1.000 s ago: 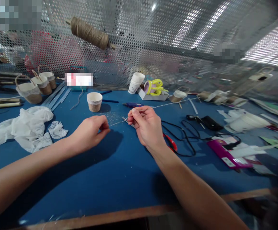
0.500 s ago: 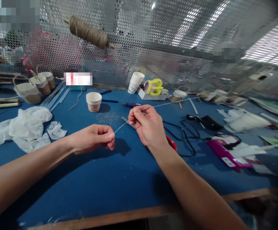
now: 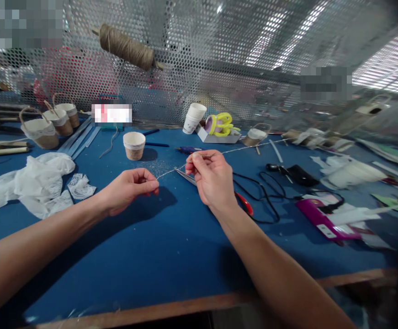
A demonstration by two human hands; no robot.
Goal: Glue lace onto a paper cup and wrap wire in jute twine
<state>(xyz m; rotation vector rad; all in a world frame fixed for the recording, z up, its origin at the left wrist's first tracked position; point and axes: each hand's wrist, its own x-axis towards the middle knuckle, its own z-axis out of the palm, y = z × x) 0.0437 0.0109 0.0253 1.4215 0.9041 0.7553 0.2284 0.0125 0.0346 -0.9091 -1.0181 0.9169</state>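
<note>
A thin whitish twisted string runs between my two hands over the blue table. My left hand pinches one part of it between thumb and fingers. My right hand is closed on the string farther along, and the string goes on from there toward the right back. Beneath the right hand lie red-handled scissors, their blades pointing left and partly covered by the hand. Behind the left hand stands a small paper cup, wrapped in brown with a white lace rim.
Crumpled white fabric lies at left, with several handled cups behind it. At the back are stacked paper cups and yellow-handled scissors. A black cord and a purple packet lie right. A twine spool hangs above.
My left hand has moved slightly left and up, and a longer stretch of string shows between my hands. My right hand has stayed nearly in place, showing more of the scissors.
</note>
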